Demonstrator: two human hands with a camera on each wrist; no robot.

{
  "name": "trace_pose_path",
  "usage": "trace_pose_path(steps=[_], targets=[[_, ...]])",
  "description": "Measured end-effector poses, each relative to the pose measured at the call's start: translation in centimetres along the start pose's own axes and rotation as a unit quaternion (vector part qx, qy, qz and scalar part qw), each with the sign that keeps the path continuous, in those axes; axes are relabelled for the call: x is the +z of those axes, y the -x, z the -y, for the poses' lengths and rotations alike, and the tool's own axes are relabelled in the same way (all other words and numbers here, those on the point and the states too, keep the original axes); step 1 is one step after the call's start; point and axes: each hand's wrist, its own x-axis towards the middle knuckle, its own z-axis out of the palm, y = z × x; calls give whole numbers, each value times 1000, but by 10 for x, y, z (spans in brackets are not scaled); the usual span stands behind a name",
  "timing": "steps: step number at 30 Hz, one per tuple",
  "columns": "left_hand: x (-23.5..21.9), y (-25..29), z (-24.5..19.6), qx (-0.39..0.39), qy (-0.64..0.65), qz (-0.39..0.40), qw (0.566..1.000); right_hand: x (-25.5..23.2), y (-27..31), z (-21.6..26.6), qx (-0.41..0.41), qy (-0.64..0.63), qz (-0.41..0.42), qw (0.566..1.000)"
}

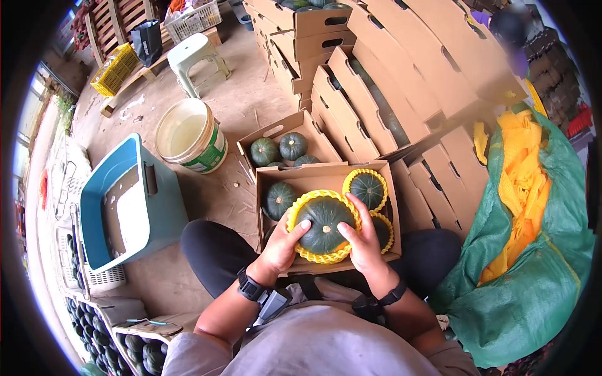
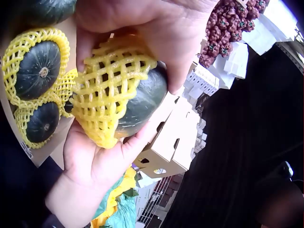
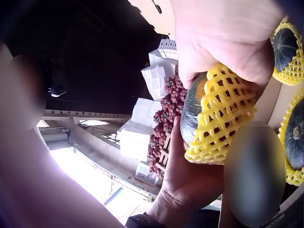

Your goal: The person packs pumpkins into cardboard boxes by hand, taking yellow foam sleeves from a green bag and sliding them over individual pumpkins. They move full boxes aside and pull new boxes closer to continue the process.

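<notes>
A dark green squash (image 1: 323, 224) in a yellow foam net (image 2: 107, 90) is held between both hands above an open cardboard box (image 1: 301, 178). The left hand (image 1: 280, 249) grips its left side, thumb on the bare top; the right hand (image 1: 367, 246) grips the other side the same way. In the right wrist view the net (image 3: 223, 118) covers the underside and flanks, and the top skin is bare. Inside the box lie two netted squashes, one at the upper right (image 1: 366, 190) and one partly hidden below it (image 1: 380, 232), and a bare squash (image 1: 279, 199) at left.
Behind stands another box with bare squashes (image 1: 293, 145). Stacked cartons (image 1: 401, 75) rise at the back right. A green sack (image 1: 533, 301) with yellow nets (image 1: 523, 182) lies at right. At left are a blue tub (image 1: 166, 207), a white bucket (image 1: 188, 135) and a stool (image 1: 191, 53).
</notes>
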Motion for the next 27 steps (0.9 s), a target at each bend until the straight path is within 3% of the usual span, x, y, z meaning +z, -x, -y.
trace_pose_path(steps=[3, 6, 8, 10, 11, 13, 14, 15, 16, 17, 18, 20, 22, 25, 27], targets=[[1, 0, 7, 73, -52, -23, 996, 4, -2, 0, 101, -103, -39, 989], [1, 2, 8, 74, 1, -19, 997, 7, 1, -9, 82, -120, -35, 989], [-4, 5, 2, -36, 165, 47, 985, 0, 2, -11, 123, -264, 59, 955], [-10, 0, 12, -83, 139, 27, 987, 6, -1, -8, 143, -268, 74, 950], [-18, -4, 13, -107, 275, 82, 952, 10, -6, -6, 116, -152, 57, 980], [-11, -9, 10, -56, 172, -14, 983, 23, -10, 1, 13, 74, 50, 996], [-7, -13, 11, -33, 118, -60, 991, 26, -6, 3, -123, 303, 65, 943], [-7, -16, 16, 18, 37, -78, 996, 29, -4, 4, -99, 288, 54, 951], [-8, -16, 19, 19, 29, -72, 997, 31, -2, 6, -75, 273, 44, 958], [-9, -16, 20, 23, 21, -66, 997, 30, -4, 13, -11, 128, 67, 989], [-7, -16, 17, 28, 13, -61, 998, 27, -7, 20, 53, -20, 90, 994], [1, -3, 1, -86, 148, 3, 985, 13, -8, 28, 88, -144, 106, 980], [1, 7, 1, -62, 187, 113, 974, -4, -11, 33, 113, -150, 95, 978], [7, 5, -4, 3, 26, 82, 996, -16, -13, 37, 55, -38, 79, 995], [14, 5, -5, 36, 14, 53, 998, -18, -11, 33, 28, 20, 63, 997]])
